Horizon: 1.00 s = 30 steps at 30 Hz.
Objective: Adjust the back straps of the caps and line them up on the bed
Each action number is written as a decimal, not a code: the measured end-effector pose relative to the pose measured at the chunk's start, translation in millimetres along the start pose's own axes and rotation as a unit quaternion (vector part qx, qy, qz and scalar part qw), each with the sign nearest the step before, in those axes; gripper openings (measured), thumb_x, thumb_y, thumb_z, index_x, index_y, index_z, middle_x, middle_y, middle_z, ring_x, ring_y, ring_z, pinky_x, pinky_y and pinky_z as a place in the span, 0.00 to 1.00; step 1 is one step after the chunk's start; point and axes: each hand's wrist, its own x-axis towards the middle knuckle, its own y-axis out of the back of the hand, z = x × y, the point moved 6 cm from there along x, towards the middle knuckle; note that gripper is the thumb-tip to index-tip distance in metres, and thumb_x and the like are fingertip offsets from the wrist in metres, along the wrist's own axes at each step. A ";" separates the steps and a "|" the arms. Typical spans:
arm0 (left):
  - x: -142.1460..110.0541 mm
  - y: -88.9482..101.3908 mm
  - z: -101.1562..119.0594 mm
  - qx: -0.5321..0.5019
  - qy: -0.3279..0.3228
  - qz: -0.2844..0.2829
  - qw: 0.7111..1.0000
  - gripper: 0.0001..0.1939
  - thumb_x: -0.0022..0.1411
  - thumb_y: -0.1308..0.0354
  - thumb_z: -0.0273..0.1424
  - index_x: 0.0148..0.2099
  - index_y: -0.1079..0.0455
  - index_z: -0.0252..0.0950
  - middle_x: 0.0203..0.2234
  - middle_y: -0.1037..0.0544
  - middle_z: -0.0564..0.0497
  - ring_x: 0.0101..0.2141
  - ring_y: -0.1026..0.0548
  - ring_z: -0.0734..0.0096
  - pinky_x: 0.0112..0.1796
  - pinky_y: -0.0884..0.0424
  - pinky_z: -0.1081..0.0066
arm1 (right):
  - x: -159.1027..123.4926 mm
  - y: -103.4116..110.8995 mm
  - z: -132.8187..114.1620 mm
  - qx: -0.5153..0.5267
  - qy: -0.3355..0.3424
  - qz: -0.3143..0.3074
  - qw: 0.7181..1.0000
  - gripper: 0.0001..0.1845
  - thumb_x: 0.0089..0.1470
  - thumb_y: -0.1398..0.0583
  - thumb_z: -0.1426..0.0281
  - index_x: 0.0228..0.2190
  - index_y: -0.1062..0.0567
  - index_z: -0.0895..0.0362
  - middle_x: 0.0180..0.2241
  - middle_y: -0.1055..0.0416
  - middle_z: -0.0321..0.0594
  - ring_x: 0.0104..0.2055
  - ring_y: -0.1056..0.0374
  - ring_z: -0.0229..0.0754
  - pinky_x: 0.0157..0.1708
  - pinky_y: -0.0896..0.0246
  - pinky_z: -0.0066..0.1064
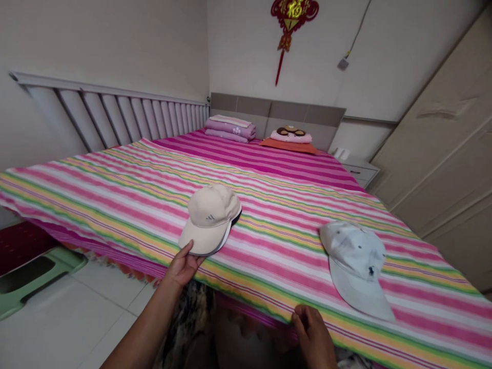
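Beige cap: curved brim, small grey logo | Left hand: pinching brim | Right hand: half-curled, hold cannot be determined

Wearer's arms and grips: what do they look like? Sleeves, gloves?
Left grip: a bare hand, no glove; its forearm is bare too, no sleeve or watch visible. Right grip: likewise ungloved, no sleeve in view. No markings visible on either.

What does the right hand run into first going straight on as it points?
Probably the striped sheet at the near bed edge: the right hand is right by it, contact unclear. Neither cap seems in line: beige cap off left, pale cap off right.
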 end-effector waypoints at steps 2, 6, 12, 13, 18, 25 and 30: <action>-3.5 8.8 0.7 0.075 0.024 0.024 0.997 0.11 0.57 0.49 0.31 0.43 0.34 0.35 0.28 0.23 0.47 0.29 0.24 0.65 0.33 0.27 0.62 | 0.2 -0.2 0.1 0.000 0.001 0.001 1.000 0.11 0.47 0.49 0.62 0.23 0.33 0.55 0.26 0.33 0.42 0.32 0.36 0.46 0.33 0.41 0.36; -11.3 33.2 11.1 0.176 -0.002 0.137 0.975 0.13 0.54 0.46 0.39 0.27 0.38 0.33 0.13 0.31 0.53 0.18 0.27 0.67 0.20 0.30 0.70 | 0.2 -0.9 1.1 0.002 0.004 0.009 1.000 0.11 0.47 0.49 0.61 0.24 0.33 0.55 0.27 0.33 0.43 0.32 0.36 0.47 0.33 0.41 0.36; -13.9 31.4 26.9 0.199 -0.090 0.150 0.964 0.12 0.48 0.41 0.31 0.21 0.40 0.33 0.09 0.36 0.57 0.12 0.34 0.78 0.15 0.34 0.78 | 0.1 -0.5 0.2 -0.001 0.016 0.019 1.000 0.11 0.47 0.49 0.61 0.23 0.33 0.54 0.26 0.33 0.42 0.31 0.36 0.46 0.33 0.41 0.35; -14.1 30.3 27.8 0.203 -0.091 0.154 0.963 0.12 0.47 0.40 0.30 0.21 0.40 0.32 0.09 0.35 0.57 0.12 0.34 0.77 0.15 0.34 0.78 | 0.0 -0.2 -0.2 -0.001 0.017 0.019 1.000 0.11 0.47 0.49 0.62 0.23 0.33 0.54 0.26 0.33 0.42 0.31 0.36 0.46 0.33 0.41 0.35; -15.3 30.5 32.5 0.217 -0.085 0.160 0.959 0.12 0.47 0.39 0.30 0.21 0.38 0.31 0.10 0.32 0.54 0.12 0.32 0.76 0.15 0.33 0.77 | -1.0 0.9 -1.4 0.002 0.013 0.015 1.000 0.11 0.47 0.49 0.61 0.23 0.33 0.55 0.26 0.33 0.42 0.31 0.36 0.47 0.33 0.41 0.36; -28.0 31.1 33.1 0.122 0.047 0.152 0.980 0.05 0.55 0.48 0.23 0.29 0.33 0.28 0.15 0.26 0.49 0.15 0.28 0.73 0.16 0.31 0.76 | -1.6 -0.1 -1.6 0.006 0.025 0.015 1.000 0.11 0.48 0.49 0.62 0.23 0.33 0.55 0.26 0.33 0.42 0.31 0.36 0.46 0.33 0.41 0.36; -33.5 21.0 32.4 0.024 0.075 0.136 0.988 0.07 0.57 0.50 0.22 0.27 0.34 0.29 0.14 0.28 0.51 0.15 0.29 0.75 0.17 0.30 0.77 | -1.1 -0.9 0.7 0.012 0.018 0.014 1.000 0.11 0.47 0.49 0.61 0.24 0.33 0.55 0.27 0.33 0.43 0.32 0.36 0.47 0.34 0.41 0.37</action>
